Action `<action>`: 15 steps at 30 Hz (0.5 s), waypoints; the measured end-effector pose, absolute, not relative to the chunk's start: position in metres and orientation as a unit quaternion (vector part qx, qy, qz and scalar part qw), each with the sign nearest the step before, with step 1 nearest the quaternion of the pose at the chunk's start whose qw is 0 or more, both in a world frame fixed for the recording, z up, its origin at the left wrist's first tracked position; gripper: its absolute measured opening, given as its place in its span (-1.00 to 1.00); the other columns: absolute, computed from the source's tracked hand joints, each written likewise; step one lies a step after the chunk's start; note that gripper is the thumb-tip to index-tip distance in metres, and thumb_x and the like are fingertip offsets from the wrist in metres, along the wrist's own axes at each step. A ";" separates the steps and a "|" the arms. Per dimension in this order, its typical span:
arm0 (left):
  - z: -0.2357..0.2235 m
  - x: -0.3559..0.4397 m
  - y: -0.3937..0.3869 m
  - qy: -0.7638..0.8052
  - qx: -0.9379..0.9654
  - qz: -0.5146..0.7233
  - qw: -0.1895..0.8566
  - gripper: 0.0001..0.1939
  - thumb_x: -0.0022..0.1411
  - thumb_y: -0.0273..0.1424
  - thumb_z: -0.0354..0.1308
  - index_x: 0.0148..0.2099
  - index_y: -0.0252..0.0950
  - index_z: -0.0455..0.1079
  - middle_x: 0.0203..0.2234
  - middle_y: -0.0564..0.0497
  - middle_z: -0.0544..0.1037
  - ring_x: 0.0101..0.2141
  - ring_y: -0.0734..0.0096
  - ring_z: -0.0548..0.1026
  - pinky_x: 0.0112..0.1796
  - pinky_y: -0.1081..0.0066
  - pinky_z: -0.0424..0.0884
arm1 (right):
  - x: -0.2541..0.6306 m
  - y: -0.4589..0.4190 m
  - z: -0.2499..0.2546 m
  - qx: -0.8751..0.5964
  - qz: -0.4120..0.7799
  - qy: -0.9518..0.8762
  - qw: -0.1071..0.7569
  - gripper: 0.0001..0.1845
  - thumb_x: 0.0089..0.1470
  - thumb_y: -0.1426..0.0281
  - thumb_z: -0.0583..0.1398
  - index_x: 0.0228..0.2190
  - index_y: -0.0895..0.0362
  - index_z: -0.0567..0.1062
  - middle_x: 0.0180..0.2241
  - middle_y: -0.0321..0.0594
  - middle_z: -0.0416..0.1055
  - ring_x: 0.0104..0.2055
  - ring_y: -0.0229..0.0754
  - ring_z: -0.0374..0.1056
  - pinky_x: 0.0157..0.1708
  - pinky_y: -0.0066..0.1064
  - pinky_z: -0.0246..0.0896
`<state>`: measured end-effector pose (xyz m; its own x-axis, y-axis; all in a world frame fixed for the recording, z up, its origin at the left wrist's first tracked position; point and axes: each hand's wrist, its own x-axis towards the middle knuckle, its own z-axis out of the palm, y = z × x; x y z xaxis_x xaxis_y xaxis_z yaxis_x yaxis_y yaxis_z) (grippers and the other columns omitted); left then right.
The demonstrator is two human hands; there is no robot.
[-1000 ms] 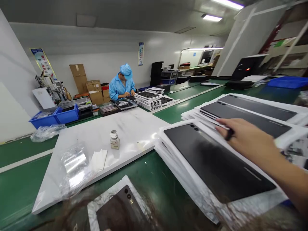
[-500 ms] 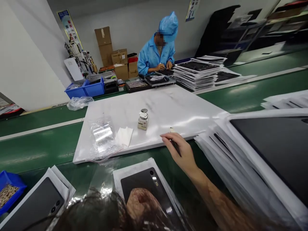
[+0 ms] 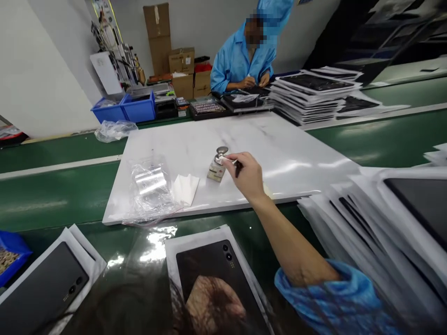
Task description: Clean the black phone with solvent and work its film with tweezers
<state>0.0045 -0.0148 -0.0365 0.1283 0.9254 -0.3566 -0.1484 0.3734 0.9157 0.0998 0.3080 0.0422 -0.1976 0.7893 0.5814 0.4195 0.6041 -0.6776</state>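
- Right hand [image 3: 246,176], arm reaching in from lower right, blue sleeve [image 3: 314,298] pushed up: fingers pressed together, pinching a slim dark tool [image 3: 238,168] with a white tip
- White tip sits at the top of a small white bottle with a round metal cap [image 3: 216,171]; looks touching the cap, hard to tell at this size
- Bottle stands upright near the middle of a white marble-look board [image 3: 244,135], under the hand
- Left of the bottle: crumpled clear plastic bag [image 3: 148,186], and just beside it a white paper sheet [image 3: 186,189]
- Left hand: cannot tell, only a blurred brownish patch over the dark panel below
- Board lies on a green workbench [image 3: 52,195]
- Near edge: black camera-holed panel in a white sleeve [image 3: 209,274], a second one [image 3: 42,284] to the left
- Right: tall white-sleeved stack [image 3: 352,223]
- Far side: co-worker in a blue gown [image 3: 240,60], both hands on a tray, beside stacked panels [image 3: 310,93]; blue crates [image 3: 139,107] and cardboard boxes [image 3: 157,32] behind
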 end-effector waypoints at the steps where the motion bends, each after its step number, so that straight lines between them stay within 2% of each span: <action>1: -0.036 0.006 -0.017 0.514 0.362 0.407 0.663 -0.45 -0.01 0.19 0.77 -0.51 -0.10 0.67 -0.61 -0.05 0.62 -0.60 0.23 0.51 -0.49 0.27 0.40 | 0.110 0.292 0.037 -0.389 0.196 -0.755 0.491 -0.74 0.58 0.12 0.40 -0.14 -0.03 0.82 -0.10 -0.06 0.79 -0.09 0.11 0.69 0.00 -0.01 0.74; 3: -0.036 0.008 -0.021 0.511 0.343 0.396 0.682 -0.52 -0.13 0.09 0.83 -0.50 -0.10 0.73 -0.54 -0.07 0.69 -0.53 0.22 0.54 -0.40 0.22 0.45 | 0.133 0.253 0.024 -0.347 0.215 -0.771 0.488 -0.72 0.67 0.11 0.39 -0.08 -0.03 0.84 -0.12 -0.09 0.81 -0.16 0.06 0.70 -0.11 -0.08 0.76; 5: -0.036 0.008 -0.025 0.511 0.338 0.389 0.688 -0.56 -0.16 0.04 0.86 -0.50 -0.09 0.78 -0.50 -0.08 0.74 -0.48 0.23 0.54 -0.31 0.17 0.49 | 0.155 0.213 0.010 -0.317 0.235 -0.787 0.475 -0.71 0.68 0.09 0.42 -0.10 -0.05 0.86 -0.20 -0.15 0.81 -0.23 0.04 0.72 -0.20 -0.10 0.79; 10: -0.034 0.005 -0.029 0.496 0.360 0.400 0.681 -0.57 -0.01 0.13 0.84 -0.44 -0.06 0.86 -0.43 -0.14 0.83 -0.40 0.14 0.63 -0.27 0.19 0.49 | 0.183 0.147 -0.022 -0.263 0.259 -0.827 0.424 -0.81 0.68 0.20 0.43 -0.09 -0.17 0.85 -0.28 -0.21 0.82 -0.35 0.10 0.77 -0.34 -0.04 0.86; 15: -0.038 0.004 -0.035 0.496 0.373 0.410 0.668 -0.58 0.05 0.11 0.85 -0.38 -0.07 0.90 -0.37 -0.19 0.90 -0.32 0.01 0.77 -0.23 0.20 0.58 | 0.181 0.138 -0.035 -0.208 0.211 -0.864 0.407 -0.83 0.62 0.40 0.48 -0.12 -0.12 0.82 -0.31 -0.26 0.80 -0.39 -0.01 0.70 -0.44 -0.16 0.70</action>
